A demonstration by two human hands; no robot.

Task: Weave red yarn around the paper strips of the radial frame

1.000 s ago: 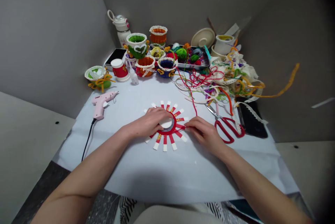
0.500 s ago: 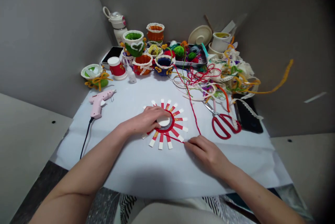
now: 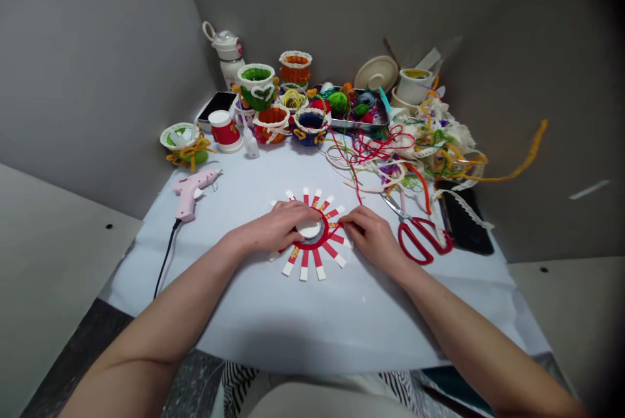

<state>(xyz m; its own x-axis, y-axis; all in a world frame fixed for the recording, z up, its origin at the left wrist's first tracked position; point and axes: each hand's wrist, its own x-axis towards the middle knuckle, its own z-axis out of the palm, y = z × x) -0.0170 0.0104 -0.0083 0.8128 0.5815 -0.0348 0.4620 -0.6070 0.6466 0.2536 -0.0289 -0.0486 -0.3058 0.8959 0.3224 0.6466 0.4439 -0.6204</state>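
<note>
A paper cup cut into splayed red-and-white strips lies flat on the table like a sun, with red yarn wound in a ring around its round white centre. My left hand grips this cup from the left, thumb and fingers around the white centre, hiding some strips. At the cup's right side, my right hand pinches red yarn between thumb and forefinger, over the strip ends. One length runs from these fingers to the wound ring; another leads back toward the yarn heap.
A pink glue gun with a black cord lies left. Red-handled scissors and a black phone lie right. Behind stand yarn-covered cups, a glue bottle, a yarn tray and tangled trimmings.
My right hand has moved up and to the left, carrying the red yarn from below right of the cup to its right side. My left hand keeps its hold.
</note>
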